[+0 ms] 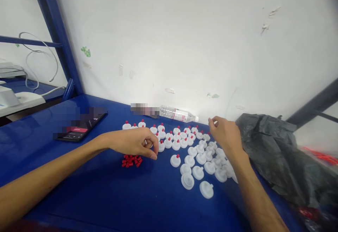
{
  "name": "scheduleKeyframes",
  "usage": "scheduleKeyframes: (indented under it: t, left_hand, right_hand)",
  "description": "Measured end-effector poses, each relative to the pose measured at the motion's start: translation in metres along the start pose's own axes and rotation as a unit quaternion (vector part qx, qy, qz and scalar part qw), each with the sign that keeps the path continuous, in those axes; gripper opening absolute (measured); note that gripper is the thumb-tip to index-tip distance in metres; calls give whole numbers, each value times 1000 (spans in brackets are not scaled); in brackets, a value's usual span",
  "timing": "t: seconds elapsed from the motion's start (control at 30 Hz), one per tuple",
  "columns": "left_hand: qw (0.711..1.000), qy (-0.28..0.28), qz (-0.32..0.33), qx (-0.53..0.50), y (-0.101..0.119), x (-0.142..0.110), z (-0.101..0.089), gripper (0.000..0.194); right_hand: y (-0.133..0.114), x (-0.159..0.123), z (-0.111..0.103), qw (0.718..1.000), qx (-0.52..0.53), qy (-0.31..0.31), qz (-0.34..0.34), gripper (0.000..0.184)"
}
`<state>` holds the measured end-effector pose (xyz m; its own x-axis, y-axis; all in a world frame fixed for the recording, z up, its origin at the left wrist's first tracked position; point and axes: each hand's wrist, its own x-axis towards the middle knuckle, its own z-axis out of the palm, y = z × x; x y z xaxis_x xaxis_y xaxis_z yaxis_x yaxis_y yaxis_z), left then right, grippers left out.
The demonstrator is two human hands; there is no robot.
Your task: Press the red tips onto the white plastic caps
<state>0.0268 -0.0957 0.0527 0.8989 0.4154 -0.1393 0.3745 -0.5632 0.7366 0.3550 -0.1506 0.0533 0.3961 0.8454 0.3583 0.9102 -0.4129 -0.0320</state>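
My left hand (139,142) hovers over the blue table, its fingers curled with thumb and forefinger pinched together; whatever is in them, if anything, is hidden. Just below it lies a small pile of red caps (131,160). My right hand (225,133) hangs above the right side, also pinched, and I cannot make out anything in it. Beneath it spread several round white plastic discs with short bare stems (210,168). Farther left stand several like discs with red caps on their stems (176,144). One capped disc (175,160) sits apart, between the two hands.
A clear plastic bottle (177,114) lies along the wall. A phone (81,126) rests at the left of the blue table (111,196). A dark plastic bag (274,151) covers the right edge. Blue frame posts (56,31) rise at the left.
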Motion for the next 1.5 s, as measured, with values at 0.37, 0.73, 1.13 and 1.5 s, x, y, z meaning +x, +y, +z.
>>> scheduleKeyframes:
  t: [0.37,0.73,1.13,1.5]
  left_hand:
    - [987,119,0,-105,-4,9,6,30]
    - [923,357,98,102,-6,14,25,21]
    - [886,282,185,318,1,6,53,29]
    - [862,268,240,357,1,4,57,36]
  right_hand:
    - [1,-11,0,985,31,-156,-72,7]
    - [-24,-46,-50,979,153,-66,-114,7]
    - [-53,-125,-18,909,379,45,-170,37]
    - [-58,-130,-9,914,347,64,-199,35]
